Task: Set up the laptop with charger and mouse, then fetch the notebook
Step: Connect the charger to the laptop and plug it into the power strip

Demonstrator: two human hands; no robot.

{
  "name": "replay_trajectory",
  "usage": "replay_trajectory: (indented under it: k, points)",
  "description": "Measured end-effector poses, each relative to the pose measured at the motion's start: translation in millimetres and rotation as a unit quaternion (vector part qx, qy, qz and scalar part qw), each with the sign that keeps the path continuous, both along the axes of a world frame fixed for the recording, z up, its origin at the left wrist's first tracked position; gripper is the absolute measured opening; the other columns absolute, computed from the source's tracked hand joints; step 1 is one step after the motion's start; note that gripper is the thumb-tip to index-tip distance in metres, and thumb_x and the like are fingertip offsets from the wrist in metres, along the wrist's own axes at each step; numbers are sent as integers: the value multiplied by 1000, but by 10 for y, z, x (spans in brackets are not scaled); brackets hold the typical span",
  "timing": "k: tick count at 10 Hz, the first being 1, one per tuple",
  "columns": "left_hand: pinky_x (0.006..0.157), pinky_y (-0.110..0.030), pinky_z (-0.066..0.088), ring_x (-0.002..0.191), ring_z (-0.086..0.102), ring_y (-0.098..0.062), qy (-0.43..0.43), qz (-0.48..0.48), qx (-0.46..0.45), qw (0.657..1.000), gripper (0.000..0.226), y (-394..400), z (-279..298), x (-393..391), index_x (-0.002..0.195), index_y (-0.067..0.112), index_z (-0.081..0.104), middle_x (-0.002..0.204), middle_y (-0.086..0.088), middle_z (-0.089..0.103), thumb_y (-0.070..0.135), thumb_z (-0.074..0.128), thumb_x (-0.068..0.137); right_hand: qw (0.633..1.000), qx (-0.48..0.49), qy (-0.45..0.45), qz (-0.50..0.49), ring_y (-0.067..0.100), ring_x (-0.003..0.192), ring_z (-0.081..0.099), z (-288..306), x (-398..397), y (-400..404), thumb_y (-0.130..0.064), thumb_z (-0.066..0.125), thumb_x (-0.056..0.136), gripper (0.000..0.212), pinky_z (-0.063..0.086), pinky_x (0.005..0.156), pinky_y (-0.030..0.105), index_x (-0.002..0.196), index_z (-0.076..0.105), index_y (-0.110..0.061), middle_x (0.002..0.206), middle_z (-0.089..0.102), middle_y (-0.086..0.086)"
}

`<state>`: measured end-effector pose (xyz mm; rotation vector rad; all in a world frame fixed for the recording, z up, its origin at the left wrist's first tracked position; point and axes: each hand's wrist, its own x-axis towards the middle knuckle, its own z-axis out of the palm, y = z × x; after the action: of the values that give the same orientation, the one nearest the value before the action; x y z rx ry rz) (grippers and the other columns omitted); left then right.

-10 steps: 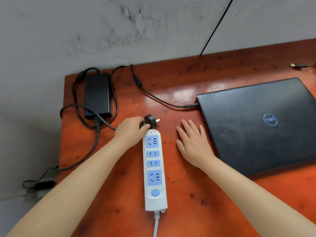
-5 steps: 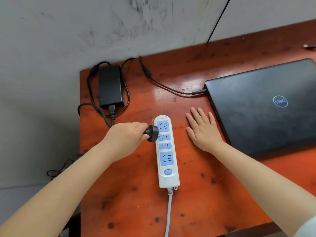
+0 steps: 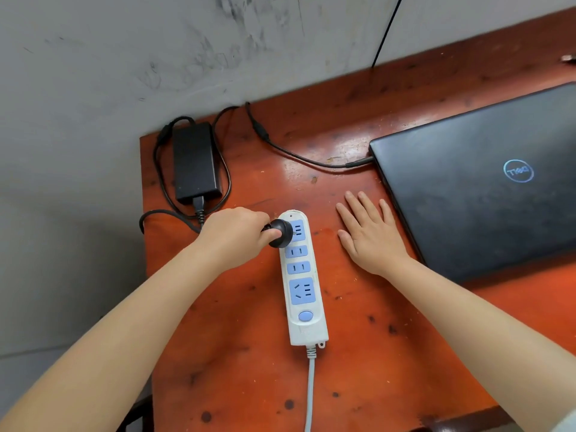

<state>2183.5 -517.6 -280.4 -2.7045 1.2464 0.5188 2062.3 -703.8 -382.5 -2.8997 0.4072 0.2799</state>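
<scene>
My left hand (image 3: 237, 235) grips the charger's black plug (image 3: 281, 233), held against the far socket of the white and blue power strip (image 3: 304, 280). The black charger brick (image 3: 194, 160) lies at the table's far left corner, cables looped around it. Its thin cable (image 3: 290, 151) runs right into the side of the closed black laptop (image 3: 477, 182). Flat on the table between the strip and the laptop rests my right hand (image 3: 369, 233), fingers spread. Neither a mouse nor a notebook shows in view.
The red-brown wooden table (image 3: 249, 353) stands against a grey wall; its left edge is just past the brick. The strip's white cord (image 3: 309, 391) runs off toward me. A small connector (image 3: 568, 58) lies at the far right edge.
My left hand carried the plug from beyond the strip's far end onto its far socket. My right hand stayed flat. The view shifted left and down.
</scene>
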Motion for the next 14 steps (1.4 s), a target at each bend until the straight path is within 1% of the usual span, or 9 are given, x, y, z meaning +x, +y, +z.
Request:
replay_trajectory:
  k: [2, 5, 7, 8, 9, 11, 12, 13, 14]
  points:
    - [49, -26, 35, 62, 49, -20, -62, -21, 100, 993, 31, -310, 81, 32, 77, 16, 45, 56, 2, 38, 40, 37, 94, 1000, 10, -10, -2, 23, 145, 4, 16, -4, 5, -39, 27, 96, 54, 2, 117, 47, 144, 16, -20, 157, 10, 5]
    - [45, -24, 34, 57, 49, -17, 7, -9, 136, 991, 38, -398, 149, 116, 70, 14, 51, 56, 3, 44, 43, 40, 92, 999, 24, -25, -7, 23, 144, 7, 24, -17, 10, -38, 31, 95, 53, 3, 117, 48, 144, 20, -20, 156, 13, 4]
    - [43, -22, 31, 49, 43, -12, 43, 14, 125, 991, 43, -431, 150, 165, 55, 18, 45, 53, 2, 44, 41, 43, 91, 999, 29, -30, -9, 22, 145, 6, 20, -23, 10, -39, 30, 95, 53, 2, 117, 47, 144, 20, -21, 157, 13, 3]
    - [47, -24, 35, 53, 46, -15, 35, 15, 128, 991, 39, -476, 149, 153, 67, 13, 53, 54, 1, 44, 41, 42, 92, 999, 27, -29, -6, 22, 145, 5, 17, -25, 5, -40, 29, 95, 54, 1, 117, 47, 144, 18, -21, 157, 12, 3]
    - [51, -26, 37, 60, 50, -20, -21, -21, 145, 989, 37, -493, 120, 37, 72, 13, 49, 54, 2, 40, 41, 38, 94, 999, 30, -30, -5, 22, 145, 5, 13, -25, 2, -40, 29, 95, 54, 1, 117, 47, 144, 18, -21, 157, 12, 3]
    - [58, -28, 42, 66, 53, -22, -23, -12, 160, 987, 35, -510, 111, -19, 78, 13, 51, 56, 2, 40, 39, 37, 95, 999, 33, -32, -8, 22, 145, 5, 17, -27, 1, -40, 28, 94, 54, 1, 117, 48, 144, 18, -21, 157, 12, 4]
    - [54, -27, 41, 64, 53, -19, -30, -4, 148, 989, 36, -422, 92, -43, 72, 15, 48, 56, 3, 40, 40, 36, 95, 999, 41, -32, -8, 22, 145, 4, 29, -29, -1, -40, 28, 95, 54, 1, 117, 48, 144, 17, -20, 157, 11, 4]
    - [47, -26, 33, 57, 48, -18, 14, 28, 87, 996, 40, -314, 118, 60, 68, 10, 54, 54, 2, 44, 38, 40, 94, 998, 49, -40, -9, 22, 145, 5, 34, -30, 4, -39, 31, 95, 54, 1, 117, 48, 144, 19, -20, 157, 11, 5]
    - [57, -31, 41, 70, 60, -29, 93, 69, 48, 992, 41, -305, 140, 207, 85, 3, 68, 72, -15, 65, 35, 45, 93, 997, 55, -46, -7, 22, 145, 6, 25, -30, 6, -38, 32, 94, 54, 1, 117, 48, 143, 21, -19, 157, 12, 5]
